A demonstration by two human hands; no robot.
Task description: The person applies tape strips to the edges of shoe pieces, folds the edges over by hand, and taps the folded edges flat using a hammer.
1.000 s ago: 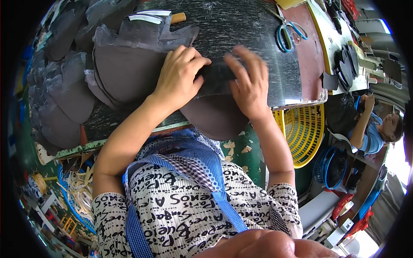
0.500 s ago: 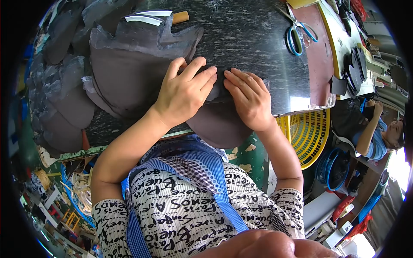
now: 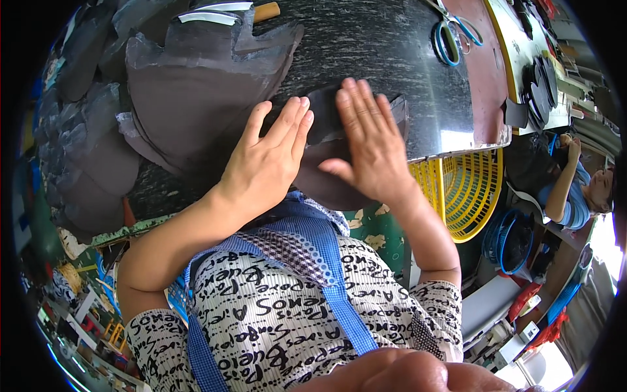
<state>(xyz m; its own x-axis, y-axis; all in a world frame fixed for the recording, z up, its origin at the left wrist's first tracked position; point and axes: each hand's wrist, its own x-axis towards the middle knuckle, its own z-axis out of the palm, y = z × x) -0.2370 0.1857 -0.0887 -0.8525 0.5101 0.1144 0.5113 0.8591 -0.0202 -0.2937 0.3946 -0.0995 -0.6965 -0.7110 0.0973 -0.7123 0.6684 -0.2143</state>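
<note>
A dark brown-grey, leather-like piece [image 3: 330,186] lies at the near edge of the table, partly hanging over it. On it my right hand [image 3: 377,145] rests flat, fingers stretched forward and thumb out to the side. My left hand [image 3: 266,153] is beside the piece's left edge, fingers extended and holding nothing. Left of that hand lies a stack of larger dark cut pieces [image 3: 189,98] with greyish, thinned-looking edges. White strips [image 3: 208,18] rest on top of the stack.
Blue-handled scissors [image 3: 449,39] lie at the far right of the dark table [image 3: 385,52]. More dark pieces [image 3: 98,150] are heaped at the left. A yellow basket [image 3: 467,196] stands below the table's right edge. Another person [image 3: 568,189] sits farther right.
My right hand has flattened and spread its thumb, its fingertips reaching farther forward. The left hand has shifted left and nearer, fingers straighter. The piece's far part is more exposed.
</note>
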